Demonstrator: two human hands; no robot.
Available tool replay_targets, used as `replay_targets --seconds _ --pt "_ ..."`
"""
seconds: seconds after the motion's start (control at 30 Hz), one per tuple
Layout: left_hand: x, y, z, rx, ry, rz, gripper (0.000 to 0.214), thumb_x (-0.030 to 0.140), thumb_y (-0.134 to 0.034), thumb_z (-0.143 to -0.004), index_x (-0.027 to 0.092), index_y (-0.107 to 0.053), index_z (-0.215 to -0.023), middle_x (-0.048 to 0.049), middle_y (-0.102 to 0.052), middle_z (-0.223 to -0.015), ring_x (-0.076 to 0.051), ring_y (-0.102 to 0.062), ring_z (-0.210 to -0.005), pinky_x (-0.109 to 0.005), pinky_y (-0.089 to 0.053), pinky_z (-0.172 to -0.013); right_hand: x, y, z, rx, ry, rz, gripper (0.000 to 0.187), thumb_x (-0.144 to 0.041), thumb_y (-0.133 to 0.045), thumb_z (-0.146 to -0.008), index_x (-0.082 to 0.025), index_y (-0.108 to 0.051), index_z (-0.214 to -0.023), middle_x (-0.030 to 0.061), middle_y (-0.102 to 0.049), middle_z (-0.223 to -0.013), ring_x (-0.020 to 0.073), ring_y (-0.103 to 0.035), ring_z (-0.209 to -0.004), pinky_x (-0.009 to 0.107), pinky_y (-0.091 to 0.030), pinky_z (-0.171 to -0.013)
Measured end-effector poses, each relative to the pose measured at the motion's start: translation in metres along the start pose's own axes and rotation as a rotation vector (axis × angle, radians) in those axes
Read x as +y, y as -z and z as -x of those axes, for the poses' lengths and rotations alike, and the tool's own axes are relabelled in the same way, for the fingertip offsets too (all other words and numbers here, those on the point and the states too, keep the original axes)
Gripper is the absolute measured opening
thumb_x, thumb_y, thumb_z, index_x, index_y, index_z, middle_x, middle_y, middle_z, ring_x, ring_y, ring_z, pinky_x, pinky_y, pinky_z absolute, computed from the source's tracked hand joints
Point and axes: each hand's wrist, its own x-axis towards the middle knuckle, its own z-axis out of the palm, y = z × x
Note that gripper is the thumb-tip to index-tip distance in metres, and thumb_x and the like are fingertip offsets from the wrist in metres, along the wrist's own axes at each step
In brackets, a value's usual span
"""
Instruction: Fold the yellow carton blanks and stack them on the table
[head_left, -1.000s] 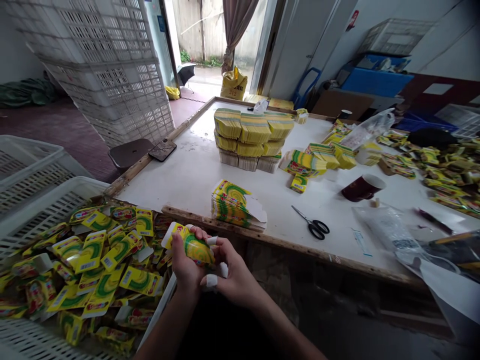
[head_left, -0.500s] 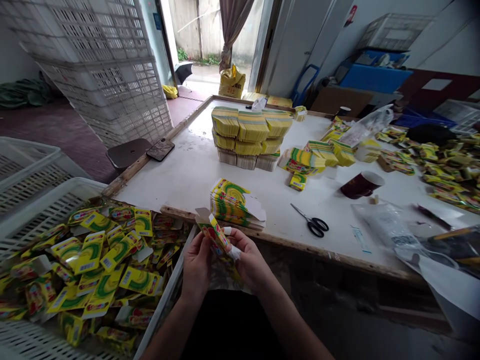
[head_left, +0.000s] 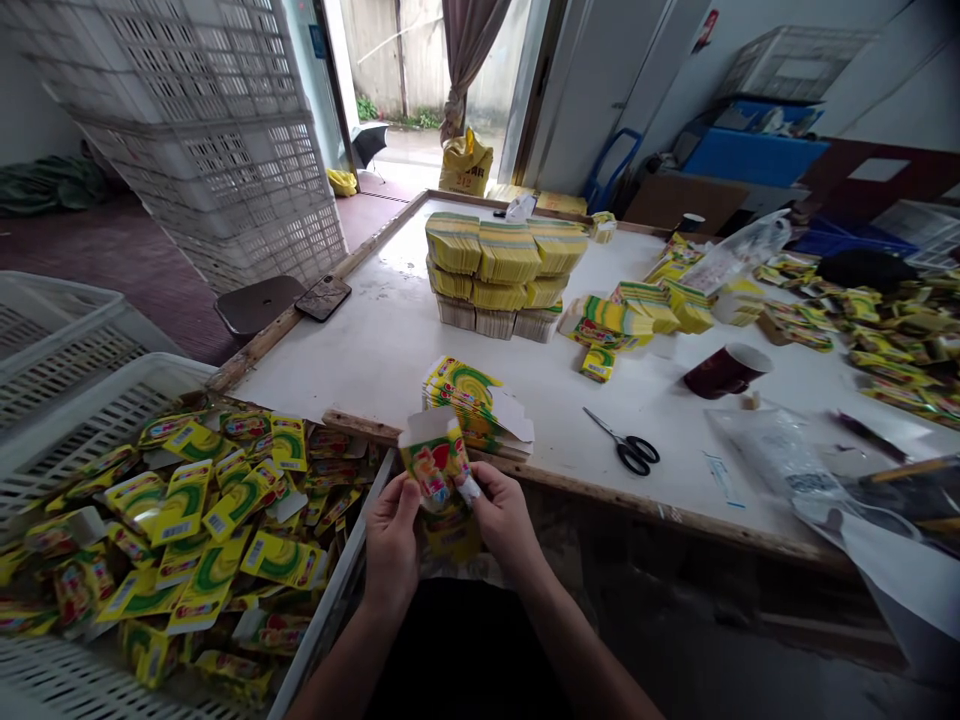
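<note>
Both hands hold one small yellow and green carton (head_left: 437, 462) upright in front of me, just below the table's near edge. My left hand (head_left: 391, 540) pinches its left side. My right hand (head_left: 505, 518), with white tape on the fingertips, pinches its right side. The carton's top flap stands open and a red picture faces me. Just behind it on the table lies a stack of flat cartons (head_left: 469, 402).
A white crate (head_left: 112, 400) full of folded cartons stands at my left. On the white table (head_left: 375, 340) are a tall block of flat cartons (head_left: 506, 270), scissors (head_left: 626, 445), a dark red cup (head_left: 724, 372), a plastic bag (head_left: 780, 460) and several loose cartons at the right.
The carton was lying sideways, wrapped in both hands low at my lap. It has been lifted and turned upright, and its flap now stands open.
</note>
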Motion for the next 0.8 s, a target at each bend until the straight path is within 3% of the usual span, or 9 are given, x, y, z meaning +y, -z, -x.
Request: replay_targets --seconds 0.1,0.2,0.4,0.5,0.57,0.7,0.8 --pt "-0.003 0.003 0.002 -0.031 0.064 -0.041 0.031 0.039 -0.075 -0.070 0.018 -0.072 -0.092 -0.0034 -0.075 -0.083 -0.020 -0.069 -0.079 -0.030 -0.054 -0.072 -0.002 0.001 0.000 0.026 -0.013 -0.036 0.027 -0.039 -0.057 -0.084 -0.018 -0.070 -0.093 0.0027 -0.069 -0.077 0.0189 -0.063 -0.069 0.030 -0.052 -0.067" --pt "-0.004 0.009 0.000 0.000 0.043 -0.115 0.022 0.035 -0.075 -0.072 0.017 -0.071 -0.085 -0.0015 -0.074 -0.080 -0.018 -0.068 -0.077 -0.026 -0.053 -0.071 -0.003 0.000 0.003 0.006 0.011 -0.010 0.024 -0.037 -0.060 -0.082 -0.018 -0.072 -0.091 0.0032 -0.069 -0.076 0.0207 -0.064 -0.073 0.030 -0.052 -0.068" --pt "0.011 0.011 -0.008 -0.089 -0.005 -0.138 0.025 0.031 -0.074 -0.073 0.018 -0.069 -0.094 -0.0025 -0.073 -0.091 -0.015 -0.067 -0.082 -0.022 -0.051 -0.075 -0.006 0.002 0.004 -0.065 0.183 0.305 0.021 -0.028 -0.056 -0.086 -0.022 -0.074 -0.095 0.0035 -0.070 -0.081 0.0199 -0.063 -0.076 0.029 -0.048 -0.070" --pt "0.016 0.012 -0.011 -0.086 -0.036 -0.138 0.025 0.027 -0.075 -0.071 0.018 -0.069 -0.094 -0.0012 -0.073 -0.085 -0.013 -0.066 -0.073 -0.020 -0.052 -0.070 -0.008 0.003 0.005 -0.188 0.213 0.423 0.020 -0.025 -0.056 -0.087 -0.022 -0.074 -0.094 0.0021 -0.067 -0.076 0.0171 -0.061 -0.071 0.025 -0.046 -0.065" --pt "0.022 0.014 -0.014 -0.090 -0.027 -0.148 0.022 0.027 -0.076 -0.070 0.017 -0.070 -0.089 -0.0010 -0.073 -0.080 -0.012 -0.066 -0.068 -0.020 -0.052 -0.066 -0.009 0.005 0.006 -0.190 0.252 0.468 0.020 -0.022 -0.056 -0.087 -0.022 -0.073 -0.098 0.0019 -0.066 -0.076 0.0157 -0.060 -0.069 0.024 -0.045 -0.064" --pt "0.050 0.017 -0.019 -0.111 -0.086 -0.166 0.046 0.030 -0.080 -0.066 0.018 -0.064 -0.108 -0.0071 -0.071 -0.101 -0.020 -0.066 -0.094 -0.024 -0.052 -0.083 -0.009 0.013 0.007 -0.109 0.391 0.709 0.029 -0.011 -0.049 -0.087 -0.022 -0.070 -0.104 0.0052 -0.063 -0.081 0.0173 -0.058 -0.074 0.027 -0.046 -0.066" --pt "0.075 0.016 -0.019 -0.158 -0.029 -0.214 0.069 0.011 -0.087 -0.047 0.012 -0.063 -0.112 -0.0148 -0.066 -0.114 -0.028 -0.054 -0.118 -0.024 -0.044 -0.096 -0.012 0.017 0.008 -0.163 0.547 0.940 0.029 -0.012 -0.050 -0.088 -0.027 -0.071 -0.101 0.0056 -0.065 -0.085 0.0197 -0.055 -0.081 0.034 -0.045 -0.076"
